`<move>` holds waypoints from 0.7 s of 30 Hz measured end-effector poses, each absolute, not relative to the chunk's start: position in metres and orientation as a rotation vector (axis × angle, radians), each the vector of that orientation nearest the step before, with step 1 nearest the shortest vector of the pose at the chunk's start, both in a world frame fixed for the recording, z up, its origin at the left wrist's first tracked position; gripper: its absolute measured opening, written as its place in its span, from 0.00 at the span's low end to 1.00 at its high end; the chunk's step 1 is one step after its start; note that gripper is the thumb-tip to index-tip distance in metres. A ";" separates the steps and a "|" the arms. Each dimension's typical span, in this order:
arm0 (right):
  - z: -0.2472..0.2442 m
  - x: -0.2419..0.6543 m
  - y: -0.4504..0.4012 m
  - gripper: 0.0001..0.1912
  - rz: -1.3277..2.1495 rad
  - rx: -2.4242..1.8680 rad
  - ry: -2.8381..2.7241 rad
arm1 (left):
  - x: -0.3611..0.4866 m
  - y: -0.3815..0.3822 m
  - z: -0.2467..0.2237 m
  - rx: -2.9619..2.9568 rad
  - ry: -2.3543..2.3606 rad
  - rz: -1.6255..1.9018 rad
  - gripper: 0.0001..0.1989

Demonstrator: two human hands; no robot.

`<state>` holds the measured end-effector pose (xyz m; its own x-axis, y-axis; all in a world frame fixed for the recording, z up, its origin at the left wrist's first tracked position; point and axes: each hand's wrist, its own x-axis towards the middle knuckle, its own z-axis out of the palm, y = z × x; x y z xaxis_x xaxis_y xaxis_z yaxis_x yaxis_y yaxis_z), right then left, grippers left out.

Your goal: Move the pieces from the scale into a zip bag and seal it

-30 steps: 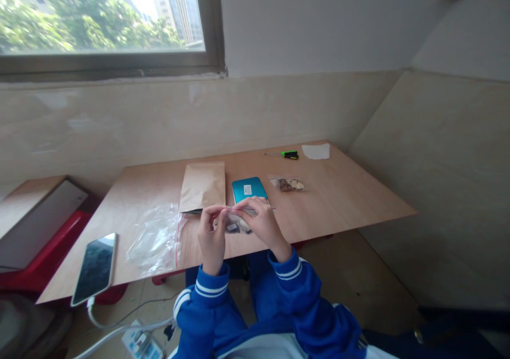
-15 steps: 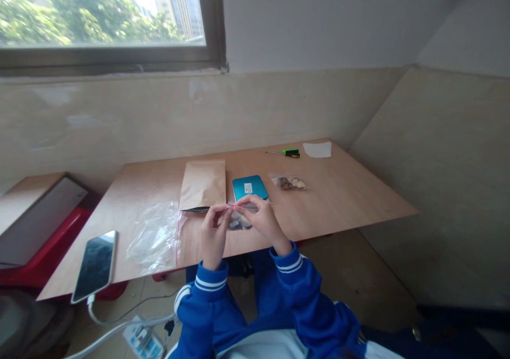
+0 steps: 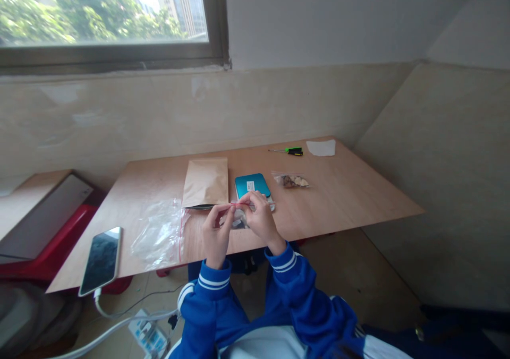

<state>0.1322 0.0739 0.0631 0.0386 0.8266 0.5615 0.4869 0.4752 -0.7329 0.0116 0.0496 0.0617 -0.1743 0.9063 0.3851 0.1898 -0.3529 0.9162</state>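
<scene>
A small clear zip bag with a red seal line hangs between my hands near the table's front edge; its dark and pale contents are partly hidden by my fingers. My left hand pinches the seal at its left part. My right hand pinches the same seal further right, close to my left fingertips. Just behind my right hand lies a teal, rounded flat device with a white label. To the right rests another clear bag with brown and pale pieces inside.
A brown paper pouch and clear plastic bags lie on the left of the wooden table. A cabled phone sits at the left edge. Green-black screwdrivers and white paper are at the back.
The view has shifted slightly, so the table sits a little further right. My right hand has moved left along the seal, nearer my left hand. Both hands keep their pinch.
</scene>
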 end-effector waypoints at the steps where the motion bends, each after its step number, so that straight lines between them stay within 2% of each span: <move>1: 0.064 0.132 0.073 0.08 0.377 -1.162 -1.612 | 0.012 0.049 0.063 1.501 1.292 1.590 0.08; 6: 0.066 0.137 0.073 0.05 0.568 -1.077 -1.656 | 0.007 0.048 0.066 1.514 1.327 1.625 0.08; 12: 0.063 0.142 0.074 0.08 0.747 -0.999 -1.605 | 0.000 0.051 0.061 1.617 1.242 1.657 0.07; 17: 0.064 0.141 0.073 0.05 0.662 -0.989 -1.593 | 0.002 0.050 0.058 1.603 1.214 1.604 0.10; 21: 0.066 0.138 0.071 0.08 0.451 -1.075 -1.625 | 0.006 0.048 0.061 1.617 1.227 1.573 0.10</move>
